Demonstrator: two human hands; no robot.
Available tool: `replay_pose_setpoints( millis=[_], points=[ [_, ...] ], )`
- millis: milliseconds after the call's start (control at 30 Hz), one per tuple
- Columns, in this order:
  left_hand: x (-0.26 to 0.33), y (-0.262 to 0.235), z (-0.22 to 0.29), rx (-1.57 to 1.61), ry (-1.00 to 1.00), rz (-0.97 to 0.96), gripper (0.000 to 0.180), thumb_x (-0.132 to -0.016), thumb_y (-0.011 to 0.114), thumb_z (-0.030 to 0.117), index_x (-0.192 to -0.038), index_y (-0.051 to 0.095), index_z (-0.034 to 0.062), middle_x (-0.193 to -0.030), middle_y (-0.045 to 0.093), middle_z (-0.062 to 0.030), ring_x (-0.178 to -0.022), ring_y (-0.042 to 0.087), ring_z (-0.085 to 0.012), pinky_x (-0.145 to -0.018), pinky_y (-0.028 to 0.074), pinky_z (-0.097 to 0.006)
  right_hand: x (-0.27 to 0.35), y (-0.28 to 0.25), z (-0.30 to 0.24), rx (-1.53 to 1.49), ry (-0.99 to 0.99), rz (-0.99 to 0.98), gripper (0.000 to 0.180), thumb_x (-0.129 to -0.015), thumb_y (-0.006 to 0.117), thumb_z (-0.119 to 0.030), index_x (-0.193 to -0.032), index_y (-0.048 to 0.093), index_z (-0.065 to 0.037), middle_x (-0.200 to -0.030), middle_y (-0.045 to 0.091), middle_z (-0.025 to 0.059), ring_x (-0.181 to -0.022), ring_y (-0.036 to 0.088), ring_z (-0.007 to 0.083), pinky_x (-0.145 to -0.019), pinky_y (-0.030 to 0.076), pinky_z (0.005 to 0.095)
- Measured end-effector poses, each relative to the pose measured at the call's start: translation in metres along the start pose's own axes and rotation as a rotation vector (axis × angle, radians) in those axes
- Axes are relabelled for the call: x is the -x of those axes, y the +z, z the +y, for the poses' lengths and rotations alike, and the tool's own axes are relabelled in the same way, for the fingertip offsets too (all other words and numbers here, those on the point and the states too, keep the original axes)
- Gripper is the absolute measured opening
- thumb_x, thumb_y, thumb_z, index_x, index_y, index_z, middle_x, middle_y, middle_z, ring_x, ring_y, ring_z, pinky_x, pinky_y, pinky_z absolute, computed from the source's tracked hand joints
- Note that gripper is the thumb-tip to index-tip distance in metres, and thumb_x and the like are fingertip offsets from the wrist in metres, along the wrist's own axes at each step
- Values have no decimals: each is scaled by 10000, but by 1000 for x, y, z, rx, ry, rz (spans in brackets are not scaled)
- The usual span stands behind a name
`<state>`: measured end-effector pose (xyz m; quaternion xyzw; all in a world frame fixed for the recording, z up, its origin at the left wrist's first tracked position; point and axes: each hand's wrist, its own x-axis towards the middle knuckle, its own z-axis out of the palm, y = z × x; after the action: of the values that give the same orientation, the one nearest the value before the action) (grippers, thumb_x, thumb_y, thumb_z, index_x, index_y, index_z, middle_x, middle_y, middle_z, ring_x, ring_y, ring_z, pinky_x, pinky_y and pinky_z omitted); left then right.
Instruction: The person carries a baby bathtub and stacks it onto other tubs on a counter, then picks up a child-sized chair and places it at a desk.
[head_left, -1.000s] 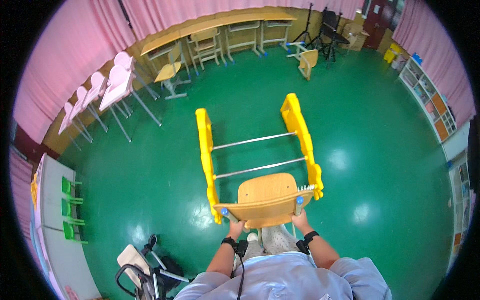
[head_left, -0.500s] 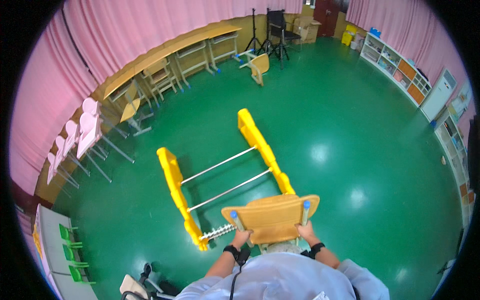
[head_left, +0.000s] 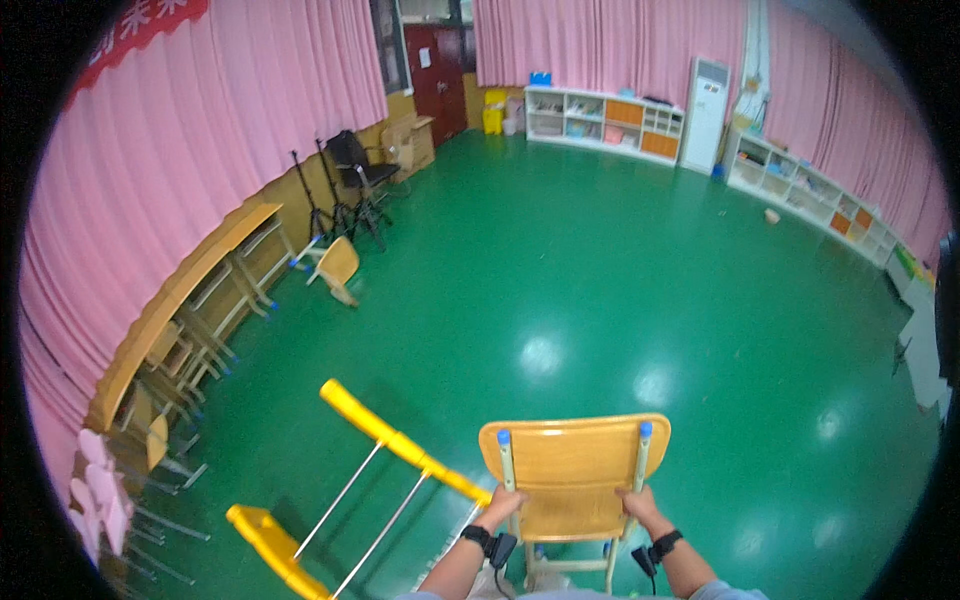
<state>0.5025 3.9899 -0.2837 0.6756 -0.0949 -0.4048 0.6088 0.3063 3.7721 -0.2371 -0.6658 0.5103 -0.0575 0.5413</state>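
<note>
Before me I carry a wooden chair [head_left: 572, 455] with a pale metal frame and blue end caps. My left hand [head_left: 503, 508] is closed around its left metal tube, just below the panel nearest me. My right hand [head_left: 637, 505] grips the matching tube on the right. Black straps with small devices circle both wrists. Left of the chair, a yellow plastic frame [head_left: 405, 447] with metal crossbars stands on the floor, close to my left hand; its near end is cut off by the lower edge.
A wooden chair [head_left: 338, 262] lies tipped over on the green floor [head_left: 560, 280]. Desks [head_left: 190, 290] line the pink-curtained left wall, with pink chairs [head_left: 100, 490] at their near end. Tripods [head_left: 340, 205] and a black chair [head_left: 362, 168] stand beyond. White shelves [head_left: 600, 125] run along the far wall.
My view has swung to the right and lifted, showing the door and far shelves. The chair came along in both hands, and the yellow frame now sits farther left and lower.
</note>
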Motion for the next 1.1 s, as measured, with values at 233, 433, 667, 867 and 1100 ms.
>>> replay_pose_setpoints(
  millis=[233, 433, 667, 867, 1100],
  points=[
    [-106, 15, 36, -54, 44, -192, 119, -655, 598, 129, -686, 524, 41, -561, 514, -25, -482, 488, -136, -430, 394, -290, -25, -15, -50, -95, -39, 114, 211, -732, 630, -176, -639, 506, -34, -483, 486, 43, -390, 471, 150, -371, 374, 295],
    [-179, 4, 113, -29, 53, -288, 94, -655, 599, 105, -663, 517, 59, -560, 507, -14, -476, 479, -118, -428, 386, -279, -111, -12, -119, -120, -102, 177, 185, -747, 613, -153, -657, 485, -53, -504, 473, 13, -386, 444, 124, -360, 359, 275],
    [-300, -28, 208, -68, 178, -181, 99, -668, 602, 71, -694, 509, 48, -591, 519, -16, -514, 501, -113, -460, 406, -267, -215, 17, -222, -104, -134, 71, 248, -758, 611, -158, -560, 488, -71, -480, 466, 2, -395, 421, 106, -391, 352, 262],
    [-425, -88, 257, -263, 231, -161, 154, -674, 602, 117, -777, 527, 29, -663, 534, -30, -608, 508, -140, -542, 424, -307, -342, 67, -305, -104, -248, -28, 228, -762, 600, -159, -583, 514, -48, -509, 482, 23, -450, 452, 123, -435, 371, 272],
    [-495, -158, 341, -74, 240, 24, 135, -653, 633, 137, -634, 519, 67, -575, 486, 17, -523, 451, -95, -473, 375, -267, -469, 131, -421, -10, -325, -265, 195, -731, 621, -134, -581, 515, -70, -472, 459, -15, -401, 432, 103, -383, 326, 266]
  ],
)
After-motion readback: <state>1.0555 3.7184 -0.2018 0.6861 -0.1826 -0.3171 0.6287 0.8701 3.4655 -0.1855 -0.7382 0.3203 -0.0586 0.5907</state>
